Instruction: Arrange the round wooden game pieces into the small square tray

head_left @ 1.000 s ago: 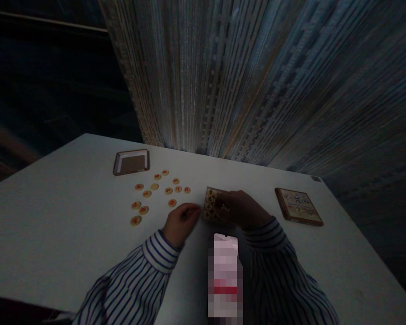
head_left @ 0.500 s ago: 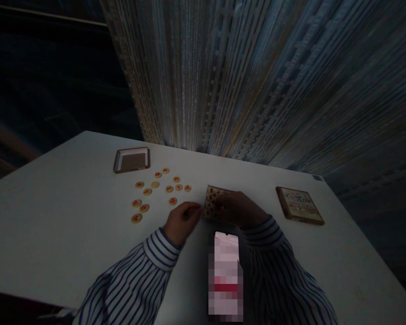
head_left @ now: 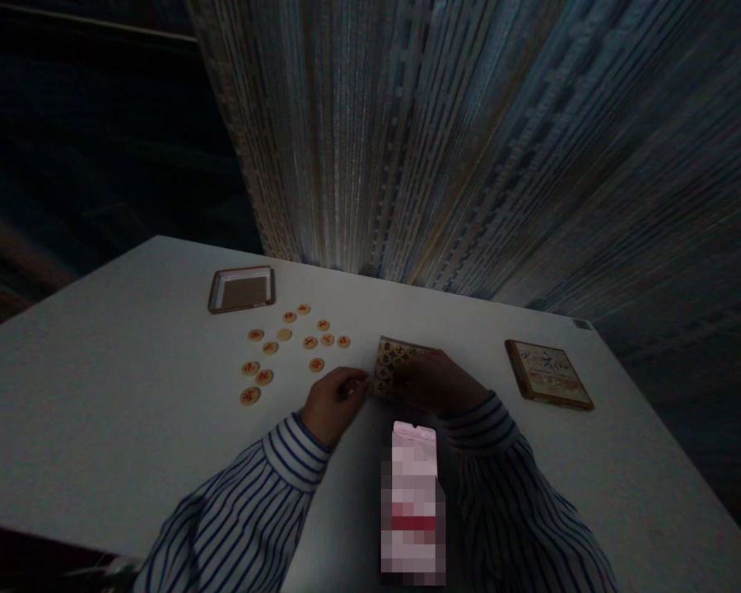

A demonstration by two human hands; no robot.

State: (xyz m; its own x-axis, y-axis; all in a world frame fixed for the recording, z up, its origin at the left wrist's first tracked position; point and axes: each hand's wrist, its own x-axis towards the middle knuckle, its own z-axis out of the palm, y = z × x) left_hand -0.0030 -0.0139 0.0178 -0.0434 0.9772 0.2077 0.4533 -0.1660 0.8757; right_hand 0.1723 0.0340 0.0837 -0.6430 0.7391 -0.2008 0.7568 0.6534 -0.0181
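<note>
While table (head_left: 160, 445) separates discs (head_left: 309, 343) from box (head_left: 376, 364) edge, both hands (head_left: 333, 407) (head_left: 445, 384) are curled, grip unclear.

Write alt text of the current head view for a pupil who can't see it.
A person's right hand covers part of a small box of round marked pieces, the left hand beside it. Loose, mostly red-marked pieces lie leftward on the white table.

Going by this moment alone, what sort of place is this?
Probably a dim indoor room, perhaps a home: a white table, round game pieces scattered on it, and a striped curtain or wall covering behind.
</note>
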